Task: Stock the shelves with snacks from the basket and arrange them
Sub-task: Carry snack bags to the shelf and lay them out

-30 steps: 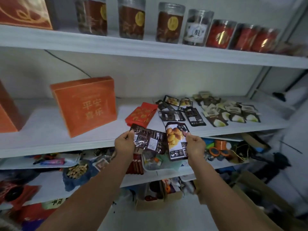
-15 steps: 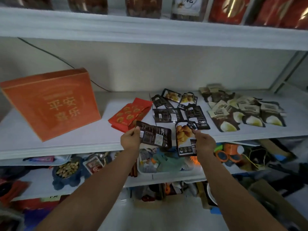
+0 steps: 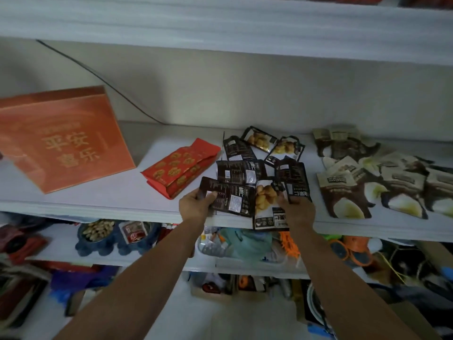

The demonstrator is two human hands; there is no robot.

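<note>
- snack packets [image 3: 245, 170] lie in a loose dark heap on the middle shelf [image 3: 98, 192], near its front edge, some face up and some back up. two more of the same kind are held just in front of the heap.
- orange box [image 3: 61, 138] leans at the far left of that shelf, well apart from the heap. it looks like other stock kept to its own end.
- red packet [image 3: 181, 165] lies flat between the box and the heap, near the heap.
- left hand [image 3: 196, 207]: its fingers [image 3: 210, 196] pinch the left end of a dark packet [image 3: 232, 197], thumb on top. the packet is back side up, with small print and a white label. it is held level over the shelf's front and overlaps the nearest packet of the heap, probably so it can be laid beside its own kind.
- right hand [image 3: 297, 212]: its fingers [image 3: 284, 198] are curled on the upper right edge of a picture packet [image 3: 266, 204]. it is face up, with yellow-brown pieces printed on black. its lower end hangs past the shelf's front edge, so it is not yet set down.
- brown and white packets [image 3: 367, 182] overlap in rows at the right, apart from the dark heap, so the stock seems sorted by kind.
- the dark heap is untidy, so i judge there is still arranging to do. the basket is not in view.
</note>
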